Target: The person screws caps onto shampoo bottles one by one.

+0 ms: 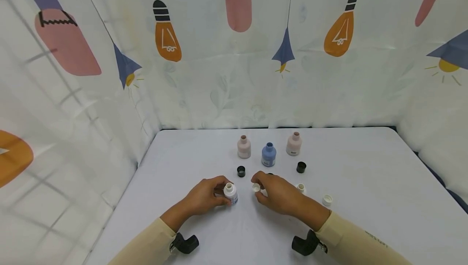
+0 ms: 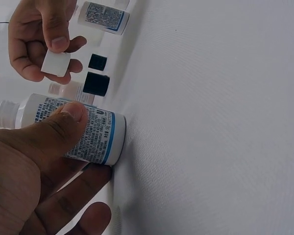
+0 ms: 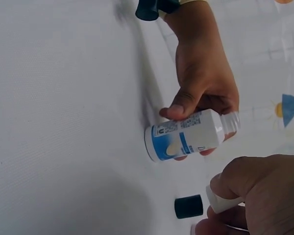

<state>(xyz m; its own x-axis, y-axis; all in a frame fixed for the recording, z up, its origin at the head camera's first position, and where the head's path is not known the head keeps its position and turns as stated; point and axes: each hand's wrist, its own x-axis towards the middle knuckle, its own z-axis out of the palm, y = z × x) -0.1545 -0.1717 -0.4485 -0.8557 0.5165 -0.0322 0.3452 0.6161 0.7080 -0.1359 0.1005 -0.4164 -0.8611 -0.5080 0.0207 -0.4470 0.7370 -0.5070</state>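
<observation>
My left hand (image 1: 204,196) grips a small white bottle (image 1: 231,197) around its body, thumb on the printed side. The bottle's mouth is uncapped, and a blue band on its label shows in the right wrist view. To the right, my right hand (image 1: 283,195) pinches a white cap (image 1: 256,187) between thumb and fingers, apart from the bottle. In the left wrist view the cap (image 2: 56,63) sits at the fingertips with its side facing the camera. A second white uncapped bottle (image 1: 301,187) is partly hidden behind the right hand.
Farther back on the white table (image 1: 193,151) stand an open pink bottle (image 1: 243,149), an open blue bottle (image 1: 268,156) and another pink one (image 1: 293,145). Black caps (image 1: 241,171) lie in front of them. Another white cap (image 1: 327,200) lies beside the right forearm.
</observation>
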